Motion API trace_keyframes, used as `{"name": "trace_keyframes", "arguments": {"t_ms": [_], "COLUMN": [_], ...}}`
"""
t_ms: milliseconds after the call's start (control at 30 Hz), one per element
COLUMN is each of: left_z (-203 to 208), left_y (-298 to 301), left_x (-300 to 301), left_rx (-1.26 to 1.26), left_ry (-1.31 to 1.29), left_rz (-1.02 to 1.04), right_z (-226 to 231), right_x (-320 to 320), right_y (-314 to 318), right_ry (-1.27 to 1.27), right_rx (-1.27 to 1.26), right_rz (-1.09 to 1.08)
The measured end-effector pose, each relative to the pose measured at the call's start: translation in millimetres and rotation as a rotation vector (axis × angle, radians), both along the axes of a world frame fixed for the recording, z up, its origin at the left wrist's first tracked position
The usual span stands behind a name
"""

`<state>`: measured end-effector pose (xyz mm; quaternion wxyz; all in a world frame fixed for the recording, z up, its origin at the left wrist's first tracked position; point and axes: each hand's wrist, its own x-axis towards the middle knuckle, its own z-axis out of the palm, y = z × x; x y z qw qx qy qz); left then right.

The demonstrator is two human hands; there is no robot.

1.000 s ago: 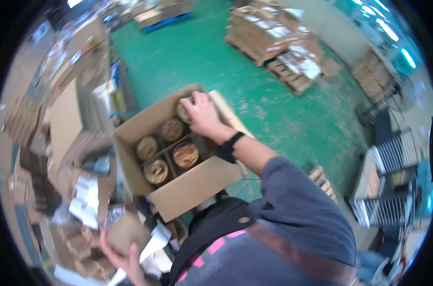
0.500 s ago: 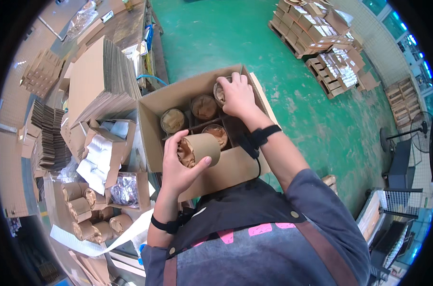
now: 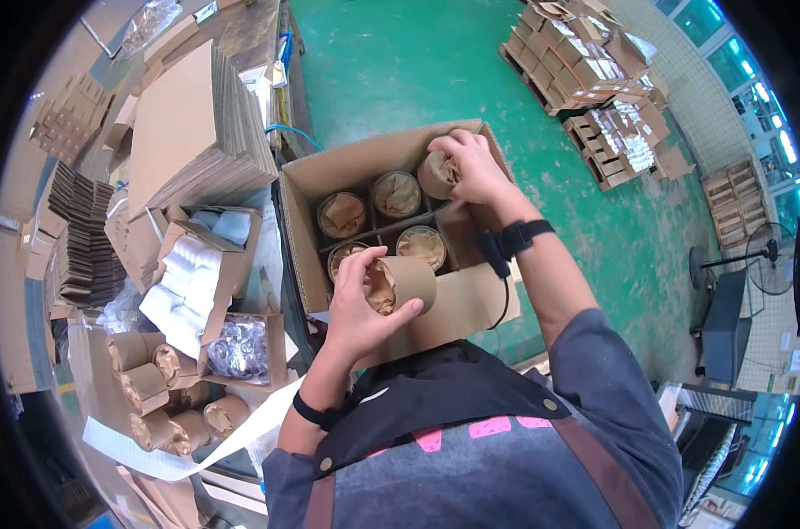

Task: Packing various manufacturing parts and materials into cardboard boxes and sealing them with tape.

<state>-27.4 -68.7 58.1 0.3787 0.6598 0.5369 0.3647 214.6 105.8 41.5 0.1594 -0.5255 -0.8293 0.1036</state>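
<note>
Clearly, my left fingers (image 3: 364, 257) grip a paper-stuffed cylinder (image 3: 415, 284) sideways over the near side of an open carton (image 3: 347, 171), while my right fingers (image 3: 458, 139) clasp a second cylinder (image 3: 437, 176) at its far right corner.

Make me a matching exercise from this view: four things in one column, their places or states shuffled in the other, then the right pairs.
Things
1. Left hand
2. Standing fan
3. Right hand
4. Stack of flattened cardboard

Places or states
A. Touching a brown tube at the far right corner of the carton
B. To the left of the carton
C. Holding another brown tube, on its side, above the carton's near side
D. Near the picture's right edge, well apart from the carton

Right pairs
1-C
2-D
3-A
4-B
</note>
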Motion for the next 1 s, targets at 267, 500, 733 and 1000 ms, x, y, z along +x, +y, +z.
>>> {"name": "trace_keyframes", "arguments": {"t_ms": [267,500,733,1000], "left_z": [1,0,-4,-12], "left_y": [4,-6,-10,74], "left_x": [11,8,6,77], "left_rx": [-0.008,-0.041,-0.021,-0.124], "left_ry": [0.016,0.007,0.005,-0.012], "left_rz": [-0.047,-0.007,0.032,-0.058], "right_z": [-12,-33,-24,66], "right_x": [-12,-17,-16,23], "right_y": [-44,-44,-14,-47], "right_ry": [0.215,-0.008,-0.248,0.909], "right_rx": [0.18,0.416,0.029,-0.144], "right_rz": [-0.39,-0.367,-0.299,-0.161]}}
